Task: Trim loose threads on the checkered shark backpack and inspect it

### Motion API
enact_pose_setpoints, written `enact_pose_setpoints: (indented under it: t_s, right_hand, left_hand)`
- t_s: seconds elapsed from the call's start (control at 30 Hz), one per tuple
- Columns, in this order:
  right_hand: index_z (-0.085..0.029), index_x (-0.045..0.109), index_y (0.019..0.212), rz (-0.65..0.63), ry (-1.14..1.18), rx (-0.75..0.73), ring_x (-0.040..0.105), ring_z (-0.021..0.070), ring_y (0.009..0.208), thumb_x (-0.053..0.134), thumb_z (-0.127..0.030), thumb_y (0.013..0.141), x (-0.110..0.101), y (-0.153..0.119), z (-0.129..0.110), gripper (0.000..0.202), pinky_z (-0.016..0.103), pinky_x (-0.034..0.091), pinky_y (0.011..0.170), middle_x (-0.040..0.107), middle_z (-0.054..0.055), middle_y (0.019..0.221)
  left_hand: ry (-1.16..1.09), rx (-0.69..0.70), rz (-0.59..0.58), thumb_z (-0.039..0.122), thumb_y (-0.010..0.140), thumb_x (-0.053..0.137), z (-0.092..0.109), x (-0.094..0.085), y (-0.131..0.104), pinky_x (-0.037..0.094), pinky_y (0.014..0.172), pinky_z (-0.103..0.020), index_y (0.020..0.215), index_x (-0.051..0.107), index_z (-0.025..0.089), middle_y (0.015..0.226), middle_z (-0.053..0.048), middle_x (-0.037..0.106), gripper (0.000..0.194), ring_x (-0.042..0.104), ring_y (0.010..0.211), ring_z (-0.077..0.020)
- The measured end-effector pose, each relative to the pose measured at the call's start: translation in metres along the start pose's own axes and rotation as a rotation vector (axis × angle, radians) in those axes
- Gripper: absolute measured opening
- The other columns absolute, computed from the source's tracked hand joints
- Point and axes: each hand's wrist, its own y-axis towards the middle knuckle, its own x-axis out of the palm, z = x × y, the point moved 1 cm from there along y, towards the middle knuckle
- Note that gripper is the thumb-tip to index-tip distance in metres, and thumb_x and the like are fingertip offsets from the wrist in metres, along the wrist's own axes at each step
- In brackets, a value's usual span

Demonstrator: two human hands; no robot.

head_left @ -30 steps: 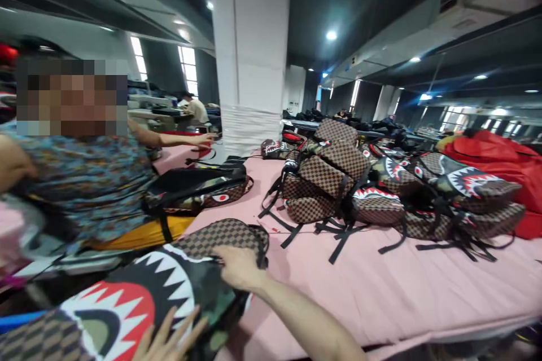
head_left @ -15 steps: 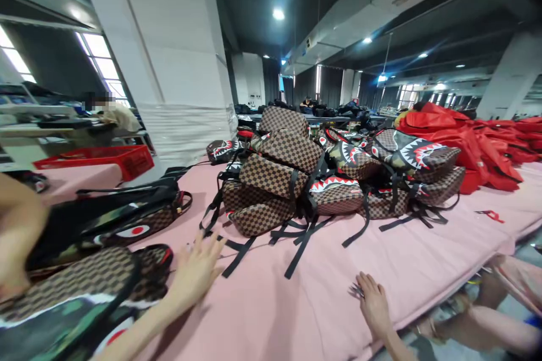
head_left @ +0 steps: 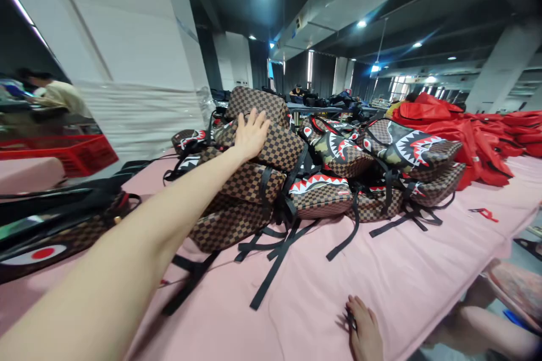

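My left hand (head_left: 251,133), arm stretched far out, rests flat with fingers spread on the top brown checkered backpack (head_left: 277,144) of a pile. Below it lie more checkered backpacks (head_left: 237,217) with black straps (head_left: 271,262) trailing over the pink table cover (head_left: 406,282). My right hand (head_left: 364,333) lies on the cover near the front edge, with a small metal object partly showing under its fingers; what it is cannot be made out.
Backpacks with shark-mouth prints (head_left: 402,146) continue the pile to the right, then red bags (head_left: 461,130). Another shark backpack (head_left: 51,231) lies at the left. A white pillar (head_left: 127,67) and a red crate (head_left: 80,155) stand behind. A person (head_left: 55,96) sits far left.
My left arm has reached forward from the table surface up onto the top checkered backpack. The view has swung right and closer to the pile. My right hand stays on the cover.
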Motion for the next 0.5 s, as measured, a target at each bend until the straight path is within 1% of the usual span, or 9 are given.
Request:
enact_pose_setpoints:
  t_s: [0.07, 0.1, 0.13, 0.2, 0.27, 0.33, 0.4, 0.43, 0.5]
  right_hand:
    - [-0.022, 0.063, 0.110, 0.086, 0.021, -0.015, 0.050, 0.0237, 0.117, 0.036, -0.013, 0.073, 0.007, -0.001, 0.006, 0.047, 0.042, 0.039, 0.098, 0.058, 0.004, 0.122]
    - [-0.023, 0.064, 0.108, 0.125, 0.030, -0.016, 0.052, 0.0241, 0.115, 0.036, -0.014, 0.074, 0.010, -0.002, 0.007, 0.045, 0.043, 0.040, 0.096, 0.059, 0.005, 0.120]
    - [-0.023, 0.064, 0.107, 0.152, 0.038, -0.015, 0.053, 0.0243, 0.114, 0.036, -0.015, 0.075, 0.011, -0.003, 0.008, 0.043, 0.043, 0.041, 0.096, 0.060, 0.005, 0.119]
    - [-0.023, 0.064, 0.105, 0.169, 0.054, -0.024, 0.053, 0.0244, 0.113, 0.034, -0.017, 0.077, 0.013, -0.003, 0.007, 0.041, 0.044, 0.041, 0.095, 0.061, 0.005, 0.117]
    - [-0.024, 0.064, 0.105, 0.168, 0.065, -0.030, 0.053, 0.0244, 0.114, 0.034, -0.018, 0.078, 0.013, -0.003, 0.005, 0.041, 0.045, 0.040, 0.096, 0.061, 0.005, 0.118]
    - [-0.024, 0.064, 0.105, 0.186, 0.078, -0.012, 0.054, 0.0246, 0.113, 0.034, -0.019, 0.079, 0.011, -0.003, 0.003, 0.040, 0.045, 0.040, 0.097, 0.061, 0.005, 0.117]
    - [-0.026, 0.065, 0.104, 0.207, 0.099, 0.006, 0.055, 0.0247, 0.112, 0.036, -0.020, 0.079, 0.009, -0.002, 0.004, 0.039, 0.045, 0.041, 0.096, 0.062, 0.005, 0.116]
    - [-0.027, 0.065, 0.103, 0.208, 0.113, 0.004, 0.055, 0.0246, 0.111, 0.037, -0.021, 0.079, 0.009, -0.001, 0.005, 0.038, 0.044, 0.042, 0.095, 0.063, 0.004, 0.115]
    - [-0.027, 0.066, 0.101, 0.197, 0.150, 0.000, 0.057, 0.0241, 0.108, 0.039, -0.023, 0.078, 0.008, 0.000, 0.008, 0.036, 0.041, 0.045, 0.093, 0.064, 0.004, 0.113]
  left_hand:
    - [-0.018, -0.006, 0.002, 0.024, 0.087, 0.044, -0.007, 0.010, 0.029, -0.005, 0.106, -0.055, 0.133, 0.033, 0.012, 0.149, -0.014, 0.017, 0.049, -0.001, 0.138, -0.0279]
    - [-0.019, -0.010, -0.016, 0.028, 0.084, 0.051, -0.011, 0.016, 0.040, -0.007, 0.105, -0.056, 0.133, 0.032, 0.010, 0.148, -0.016, 0.019, 0.055, 0.000, 0.138, -0.0299]
    - [-0.016, -0.014, -0.039, 0.032, 0.080, 0.059, -0.015, 0.022, 0.047, -0.007, 0.103, -0.058, 0.133, 0.032, 0.007, 0.146, -0.020, 0.023, 0.065, 0.002, 0.137, -0.0331]
    - [-0.004, -0.008, -0.082, 0.039, 0.073, 0.066, -0.025, 0.033, 0.053, -0.002, 0.099, -0.064, 0.130, 0.029, -0.005, 0.138, -0.028, 0.032, 0.081, 0.011, 0.133, -0.0400]
    - [0.001, 0.022, -0.116, 0.048, 0.071, 0.062, -0.032, 0.039, 0.049, 0.008, 0.095, -0.067, 0.121, 0.031, -0.016, 0.127, -0.032, 0.042, 0.087, 0.025, 0.126, -0.0424]
    - [0.005, 0.066, -0.164, 0.056, 0.074, 0.051, -0.034, 0.037, 0.039, 0.020, 0.094, -0.062, 0.102, 0.042, -0.021, 0.113, -0.028, 0.053, 0.082, 0.039, 0.117, -0.0387]
    - [0.022, 0.115, -0.214, 0.057, 0.077, 0.044, -0.031, 0.028, 0.025, 0.031, 0.092, -0.052, 0.082, 0.050, -0.017, 0.098, -0.020, 0.061, 0.075, 0.050, 0.108, -0.0317]
    - [0.034, 0.139, -0.228, 0.055, 0.079, 0.043, -0.027, 0.021, 0.016, 0.035, 0.091, -0.046, 0.076, 0.052, -0.014, 0.092, -0.016, 0.063, 0.070, 0.054, 0.103, -0.0278]
    - [0.060, 0.178, -0.225, 0.047, 0.083, 0.048, -0.018, 0.002, -0.005, 0.039, 0.087, -0.038, 0.073, 0.055, -0.009, 0.085, -0.012, 0.065, 0.057, 0.058, 0.093, -0.0211]
